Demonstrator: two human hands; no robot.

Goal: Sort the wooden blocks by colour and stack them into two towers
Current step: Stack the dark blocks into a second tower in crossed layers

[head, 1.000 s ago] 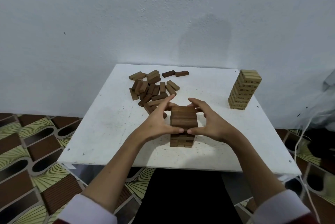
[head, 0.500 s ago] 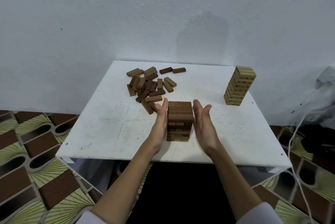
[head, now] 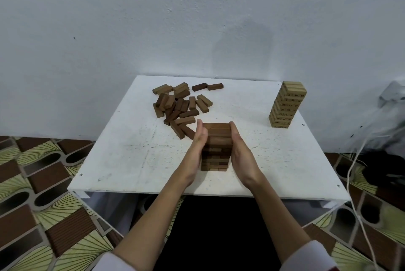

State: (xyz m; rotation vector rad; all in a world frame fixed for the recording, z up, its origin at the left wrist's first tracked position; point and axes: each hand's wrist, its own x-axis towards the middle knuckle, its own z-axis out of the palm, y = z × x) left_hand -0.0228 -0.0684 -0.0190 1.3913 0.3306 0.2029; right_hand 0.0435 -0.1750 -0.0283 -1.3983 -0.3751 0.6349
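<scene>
A short tower of dark brown blocks (head: 217, 148) stands near the front middle of the white table (head: 135, 152). My left hand (head: 196, 150) lies flat against its left side, fingers straight and together. My right hand (head: 240, 152) presses flat against its right side the same way. Neither hand grips a block. A heap of loose brown blocks (head: 179, 106) lies behind and left of the tower. A taller tower of light wooden blocks (head: 287, 104) stands at the back right of the table.
Two dark blocks (head: 207, 86) lie apart from the heap near the table's back edge. A white wall rises right behind the table. Patterned floor tiles (head: 41, 194) surround it. A white cord (head: 352, 174) hangs past the table's right side.
My hands went from cupping the top of the dark tower to lying flat against its two sides, then closed in tighter on it. The camera view has shifted slightly.
</scene>
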